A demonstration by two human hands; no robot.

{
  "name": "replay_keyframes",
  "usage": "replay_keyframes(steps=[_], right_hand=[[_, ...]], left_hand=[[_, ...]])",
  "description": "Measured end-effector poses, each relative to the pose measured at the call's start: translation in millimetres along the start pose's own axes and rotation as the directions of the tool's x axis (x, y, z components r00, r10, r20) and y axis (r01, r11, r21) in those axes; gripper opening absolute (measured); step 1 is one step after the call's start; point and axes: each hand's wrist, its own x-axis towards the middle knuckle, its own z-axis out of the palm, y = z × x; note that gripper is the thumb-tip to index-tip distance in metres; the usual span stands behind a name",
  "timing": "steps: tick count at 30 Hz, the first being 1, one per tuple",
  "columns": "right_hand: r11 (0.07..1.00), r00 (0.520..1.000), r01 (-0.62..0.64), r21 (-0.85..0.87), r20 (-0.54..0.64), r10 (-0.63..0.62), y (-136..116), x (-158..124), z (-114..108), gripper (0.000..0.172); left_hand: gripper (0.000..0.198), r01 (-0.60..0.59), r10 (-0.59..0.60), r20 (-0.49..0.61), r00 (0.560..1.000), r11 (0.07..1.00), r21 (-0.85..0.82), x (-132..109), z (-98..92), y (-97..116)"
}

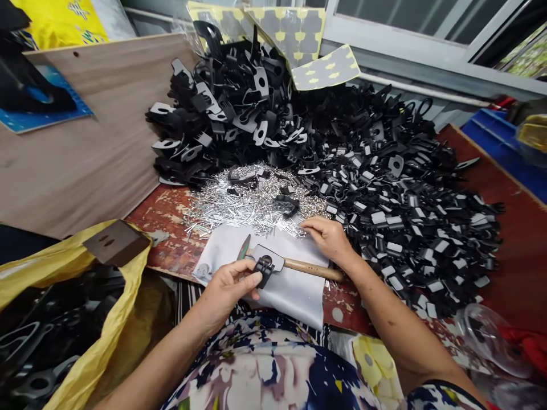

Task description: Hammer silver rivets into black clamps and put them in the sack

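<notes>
My left hand [237, 281] pinches a black plastic clip part [265, 266] with a grey, holed face plate, holding it over a grey sheet [294, 302]. Partly behind that part lies a hammer, its wooden handle [310, 267] pointing right. At the near right edge of a heap of small silver metal pins [239, 205], my right hand [331, 236] has its thumb and fingers pressed together. Whatever is between those fingertips is too small to make out. A few loose black pieces [287, 205] rest on the pins.
Black plastic parts [239, 114] pile high behind the pins. Small black clips with pale pads [397, 228] spread to the right. A wooden board [106, 131] stands at left, above a yellow bag [132, 285] of black parts. A clear plastic container [491, 336] is at lower right.
</notes>
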Motion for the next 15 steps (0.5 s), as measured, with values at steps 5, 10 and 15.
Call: replay_keyframes(steps=[5, 10, 15], right_hand=[[0.875, 0.959, -0.268, 0.403, 0.02, 0.284, -20.3, -4.5, 6.9, 0.013], [0.775, 0.899, -0.42, 0.473, 0.102, 0.425, -29.6, -6.7, 13.7, 0.029], [0.898, 0.924, -0.382, -0.217, -0.076, 0.374, -17.2, -6.0, -6.3, 0.023]], left_hand=[[0.018, -0.214, 0.235, -0.041, 0.971, 0.934, 0.287, 7.3, 8.9, 9.4], [0.008, -0.452, 0.571, 0.048, 0.82, 0.594, 0.666, 15.2, 4.0, 18.3], [0.011, -0.408, 0.56, -0.007, 0.829, 0.613, 0.676, 10.7, -10.2, 15.4]])
